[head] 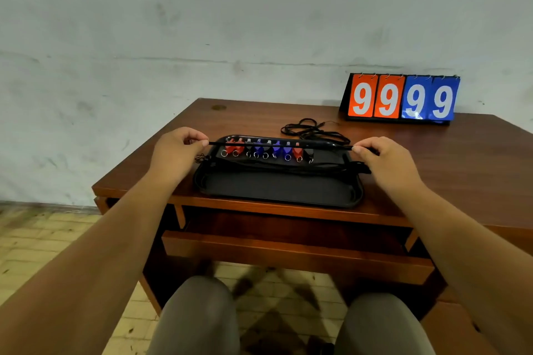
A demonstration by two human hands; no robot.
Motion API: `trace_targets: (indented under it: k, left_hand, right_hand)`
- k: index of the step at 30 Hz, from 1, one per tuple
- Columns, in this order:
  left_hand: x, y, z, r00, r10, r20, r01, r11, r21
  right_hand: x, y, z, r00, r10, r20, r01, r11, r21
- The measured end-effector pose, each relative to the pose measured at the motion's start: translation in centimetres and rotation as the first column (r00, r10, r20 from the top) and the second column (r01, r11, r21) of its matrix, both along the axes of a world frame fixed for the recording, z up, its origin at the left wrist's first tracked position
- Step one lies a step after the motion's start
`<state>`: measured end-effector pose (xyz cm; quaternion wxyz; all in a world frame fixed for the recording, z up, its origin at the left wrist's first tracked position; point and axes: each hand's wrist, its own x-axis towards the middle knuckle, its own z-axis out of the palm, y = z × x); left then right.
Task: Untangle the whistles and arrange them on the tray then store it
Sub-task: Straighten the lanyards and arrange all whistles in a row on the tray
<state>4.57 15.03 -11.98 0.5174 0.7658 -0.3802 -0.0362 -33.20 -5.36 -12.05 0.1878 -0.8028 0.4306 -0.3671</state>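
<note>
As the cord (279,146) ran taut between my hands, I pinched one end in the left hand (176,153) and the other in the right hand (386,161), thumb against curled forefinger on each side, with nothing else in either grip. The cord hung just above the far half of the tray (277,190), which sat on the desk (432,153). Under the cord lay the whistles (259,150) in one row along the far rim, red, blue and black, rings toward me. Their cords trailed across the tray's middle. Whether a whistle hung from the stretched cord, I could not tell.

A heap of loose cords (311,130) lay on the desk behind the tray, near the scoreboard (401,99). A drawer (288,251) stood open below the desk top.

Handling, as I judged it: the cord was soft, light and limp, holding a line only under tension and likely to snag its neighbours once slack, so it was best gripped at the ends. The whistles looked hard, small and light, best taken by the body or ring. The tray looked stiff and shallow. Its load could slide, so it was best lifted by the two short rims and kept level.
</note>
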Motion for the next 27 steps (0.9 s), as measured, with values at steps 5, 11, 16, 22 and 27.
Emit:
trace_targets:
  k: [5,11,16,22,27]
  left_hand:
    - [-0.2,-0.1,-1.4,0.997,-0.021,-0.080,0.017,0.998,-0.054]
    - [-0.3,0.0,-1.7,0.997,-0.030,-0.069,0.026,0.998,-0.053]
    - [-0.1,-0.2,-1.9,0.999,0.004,-0.048,-0.005,1.000,-0.011]
    - [0.1,-0.2,-2.1,1.000,0.007,-0.022,-0.006,0.998,0.058]
    - [0.1,-0.2,-2.0,1.000,0.006,-0.017,-0.005,0.999,0.054]
  right_hand:
    - [0.4,-0.5,-2.0,1.000,0.001,0.028,-0.002,1.000,0.017]
    - [0.2,-1.0,-2.3,0.998,0.001,0.063,-0.006,0.997,0.079]
    - [0.0,-0.7,-2.2,0.999,0.021,0.035,-0.026,0.991,0.133]
    - [-0.1,-0.5,-2.2,0.991,0.002,0.137,-0.033,0.975,0.222]
    - [-0.1,-0.3,-2.0,0.984,-0.012,0.178,-0.036,0.965,0.260]
